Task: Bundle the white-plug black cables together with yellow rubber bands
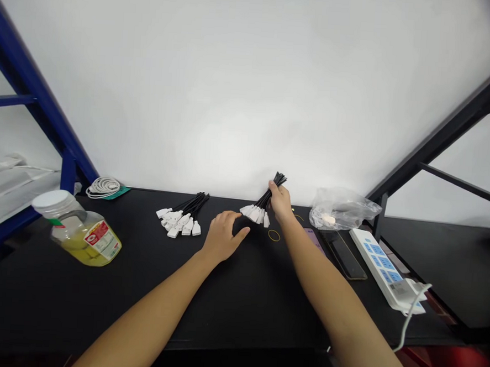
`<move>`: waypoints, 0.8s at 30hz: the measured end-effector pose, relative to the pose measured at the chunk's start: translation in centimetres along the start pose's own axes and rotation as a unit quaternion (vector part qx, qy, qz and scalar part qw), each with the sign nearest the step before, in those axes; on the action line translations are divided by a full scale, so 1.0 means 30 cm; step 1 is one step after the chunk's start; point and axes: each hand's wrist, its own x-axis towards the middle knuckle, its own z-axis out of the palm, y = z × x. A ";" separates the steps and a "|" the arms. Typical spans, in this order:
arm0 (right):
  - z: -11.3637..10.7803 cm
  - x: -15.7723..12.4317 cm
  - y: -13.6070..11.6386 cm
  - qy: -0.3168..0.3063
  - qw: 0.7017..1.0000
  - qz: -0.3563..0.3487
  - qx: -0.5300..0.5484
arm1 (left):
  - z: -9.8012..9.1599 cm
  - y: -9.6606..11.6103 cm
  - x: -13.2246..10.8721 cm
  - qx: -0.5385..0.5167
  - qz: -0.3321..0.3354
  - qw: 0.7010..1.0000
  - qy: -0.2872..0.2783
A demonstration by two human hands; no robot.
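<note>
White-ended black leads (257, 213) are being gripped in the right hand (281, 201); the left hand (221, 236) is presenting open, thumb apart, just beside them. A second bundle (183, 219) is lying left of the left hand.

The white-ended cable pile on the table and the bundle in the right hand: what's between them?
In the head view, the left hand lies between the cable pile and the bundle in the right hand, open and holding nothing.
</note>
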 end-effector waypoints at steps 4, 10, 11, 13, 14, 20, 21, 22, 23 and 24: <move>0.040 0.015 0.018 -0.055 0.993 0.097 0.026 | 0.006 -0.001 -0.003 -0.005 0.004 0.999 -0.038; 0.046 -0.020 0.055 -0.083 0.992 0.091 0.023 | 0.018 -0.014 0.000 0.022 -0.026 0.996 -0.080; 0.042 -0.033 0.059 -0.086 0.992 0.085 0.024 | 0.021 -0.016 0.000 0.021 -0.026 0.996 -0.085; 0.036 -0.059 0.065 -0.095 0.992 0.082 0.024 | 0.026 -0.018 0.000 0.017 -0.029 0.996 -0.086; 0.033 -0.069 0.068 -0.100 0.991 0.085 0.024 | 0.029 -0.018 0.000 0.015 -0.032 0.996 -0.084; 0.051 -0.074 0.096 -0.131 0.982 0.133 -0.030 | 0.016 -0.012 0.009 -0.005 -0.056 0.996 -0.073; 0.058 -0.068 0.102 -0.126 0.981 0.137 -0.046 | 0.009 -0.010 0.012 -0.003 -0.059 0.995 -0.075; 0.064 -0.061 0.106 -0.117 0.981 0.138 -0.065 | 0.002 -0.008 0.014 0.001 -0.063 0.995 -0.077; 0.069 -0.054 0.110 -0.106 0.981 0.136 -0.085 | -0.004 -0.006 0.016 0.006 -0.067 0.995 -0.080; 0.073 -0.047 0.112 -0.092 0.981 0.131 -0.106 | -0.009 -0.005 0.017 0.011 -0.071 0.994 -0.083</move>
